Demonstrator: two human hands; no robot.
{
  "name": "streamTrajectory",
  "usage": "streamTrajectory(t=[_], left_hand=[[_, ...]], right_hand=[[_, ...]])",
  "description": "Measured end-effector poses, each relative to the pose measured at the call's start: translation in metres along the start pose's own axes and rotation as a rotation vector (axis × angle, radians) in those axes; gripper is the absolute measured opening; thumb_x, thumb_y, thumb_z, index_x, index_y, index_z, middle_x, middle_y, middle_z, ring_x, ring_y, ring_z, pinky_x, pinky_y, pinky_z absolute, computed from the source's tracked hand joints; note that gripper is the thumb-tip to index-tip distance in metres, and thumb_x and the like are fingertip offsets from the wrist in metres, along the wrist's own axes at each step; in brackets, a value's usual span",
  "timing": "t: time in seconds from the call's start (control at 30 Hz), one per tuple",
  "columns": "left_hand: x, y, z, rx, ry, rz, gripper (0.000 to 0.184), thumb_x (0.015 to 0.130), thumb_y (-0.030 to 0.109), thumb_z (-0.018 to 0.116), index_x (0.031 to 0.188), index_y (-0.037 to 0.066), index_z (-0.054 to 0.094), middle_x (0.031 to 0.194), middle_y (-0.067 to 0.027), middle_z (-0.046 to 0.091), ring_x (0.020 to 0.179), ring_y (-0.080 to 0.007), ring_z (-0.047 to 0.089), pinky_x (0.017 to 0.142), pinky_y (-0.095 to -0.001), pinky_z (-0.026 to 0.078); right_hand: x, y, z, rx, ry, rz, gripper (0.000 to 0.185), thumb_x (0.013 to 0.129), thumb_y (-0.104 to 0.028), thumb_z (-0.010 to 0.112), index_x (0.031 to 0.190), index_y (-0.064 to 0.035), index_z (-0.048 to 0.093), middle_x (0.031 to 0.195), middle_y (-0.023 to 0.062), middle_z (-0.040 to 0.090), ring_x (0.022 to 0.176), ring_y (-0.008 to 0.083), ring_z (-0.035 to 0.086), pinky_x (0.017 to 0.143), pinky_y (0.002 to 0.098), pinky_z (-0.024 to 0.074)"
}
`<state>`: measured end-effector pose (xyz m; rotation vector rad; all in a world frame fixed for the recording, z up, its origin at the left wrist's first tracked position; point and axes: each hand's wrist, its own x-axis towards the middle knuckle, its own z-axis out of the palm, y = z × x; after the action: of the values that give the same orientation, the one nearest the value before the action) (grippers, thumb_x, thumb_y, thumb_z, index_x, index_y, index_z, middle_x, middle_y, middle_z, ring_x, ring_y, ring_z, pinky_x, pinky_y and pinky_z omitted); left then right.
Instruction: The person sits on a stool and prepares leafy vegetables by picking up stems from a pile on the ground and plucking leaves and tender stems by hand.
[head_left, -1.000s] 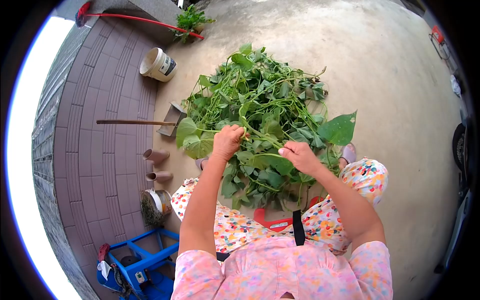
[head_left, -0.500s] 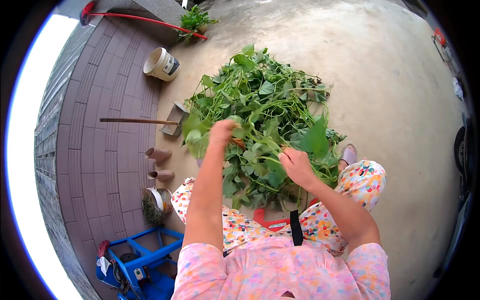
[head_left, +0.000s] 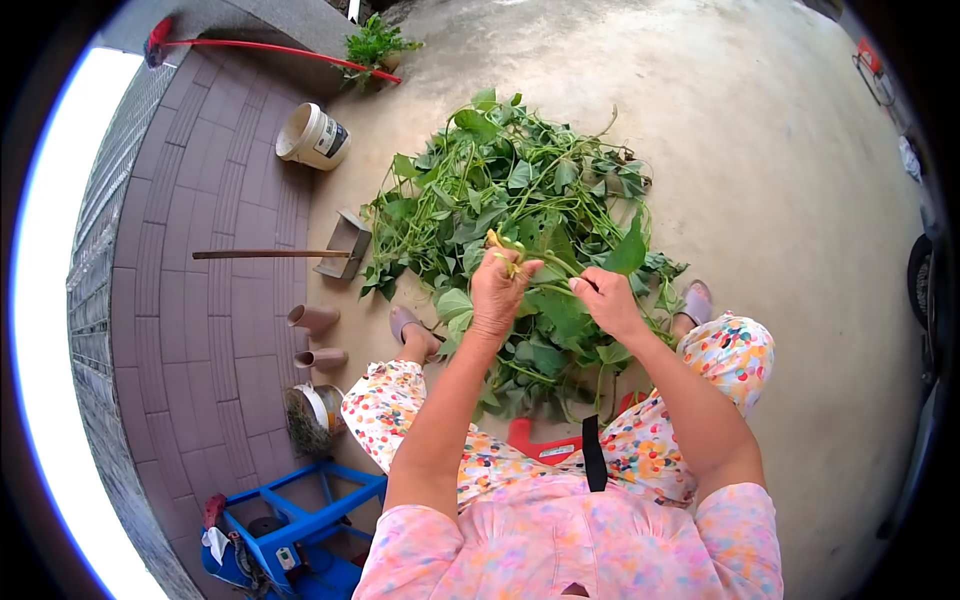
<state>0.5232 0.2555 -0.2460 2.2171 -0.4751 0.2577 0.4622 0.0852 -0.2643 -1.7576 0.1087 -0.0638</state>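
Note:
A large heap of leafy green vines (head_left: 510,165) lies on the concrete in front of me and reaches back between my feet. My left hand (head_left: 500,292) is closed round the yellowish ends of some vine stems. To its right, my right hand (head_left: 608,302) grips the same small bunch of stems farther along, with a broad leaf (head_left: 628,250) standing up beside it. The held stems run between the two hands above the heap. Leaves and fingers partly hide where each stem goes.
At the left stand a white bucket (head_left: 325,140), a long-handled dustpan (head_left: 345,245), boots (head_left: 315,320) and a small bucket (head_left: 322,405). A blue frame (head_left: 300,520) is near my left side. Something red (head_left: 540,445) shows between my legs. A red-handled broom (head_left: 280,48) leans farther back.
My left hand has moved right and down, closer to my right hand, and no longer trails leaves at its left. My right hand has shifted slightly right and up.

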Motion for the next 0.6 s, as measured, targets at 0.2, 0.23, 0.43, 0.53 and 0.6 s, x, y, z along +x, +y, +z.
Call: streamTrajectory(t=[0.2,0.23,0.43,0.53,0.6], left_hand=[[-0.011,0.0,0.018,0.061,-0.045,-0.016,0.015,0.069,0.003,0.06,0.084,0.001,0.057,0.086,-0.0134,0.056,0.073,-0.0307,0.056,0.061,-0.0328,0.045],[-0.012,0.0,0.019,0.117,-0.061,-0.018,0.015,0.069,0.005,0.06,0.084,0.002,0.057,0.086,-0.0133,0.056,0.073,-0.0316,0.055,0.061,-0.0338,0.045],[-0.002,0.021,0.008,0.207,-0.181,-0.233,0.018,0.07,0.017,0.066,0.076,0.003,0.058,0.07,-0.0102,0.056,0.065,-0.0249,0.054,0.056,-0.0308,0.042],[-0.002,0.016,0.005,0.368,-0.245,-0.166,0.018,0.071,0.023,0.065,0.075,0.006,0.058,0.069,-0.0086,0.056,0.065,-0.0258,0.054,0.054,-0.0336,0.042],[-0.001,0.014,0.0,0.46,-0.253,-0.062,0.017,0.071,0.024,0.064,0.075,0.008,0.059,0.07,-0.0076,0.057,0.065,-0.0262,0.054,0.054,-0.035,0.042]], right_hand=[[0.002,0.0,-0.001,-0.046,-0.021,-0.024,0.025,0.076,-0.017,0.056,0.065,0.003,0.047,0.051,0.0151,0.043,0.044,0.0218,0.039,0.044,0.0331,0.0331],[0.001,0.001,0.0,-0.043,-0.018,-0.022,0.025,0.076,-0.017,0.056,0.065,0.003,0.047,0.051,0.0151,0.043,0.044,0.0218,0.039,0.044,0.0331,0.0331],[0.002,0.0,0.001,-0.07,-0.014,-0.044,0.024,0.077,-0.018,0.055,0.064,0.0005,0.046,0.052,0.0155,0.046,0.046,0.0304,0.044,0.045,0.0362,0.0347],[0.003,-0.002,-0.003,-0.213,0.011,-0.12,0.024,0.078,-0.02,0.054,0.065,-0.001,0.046,0.053,0.0154,0.048,0.05,0.0332,0.048,0.047,0.039,0.0367],[0.005,0.002,-0.001,-0.364,0.036,-0.218,0.024,0.079,-0.022,0.052,0.066,-0.0025,0.046,0.056,0.0153,0.05,0.053,0.0347,0.05,0.048,0.0418,0.0385]])
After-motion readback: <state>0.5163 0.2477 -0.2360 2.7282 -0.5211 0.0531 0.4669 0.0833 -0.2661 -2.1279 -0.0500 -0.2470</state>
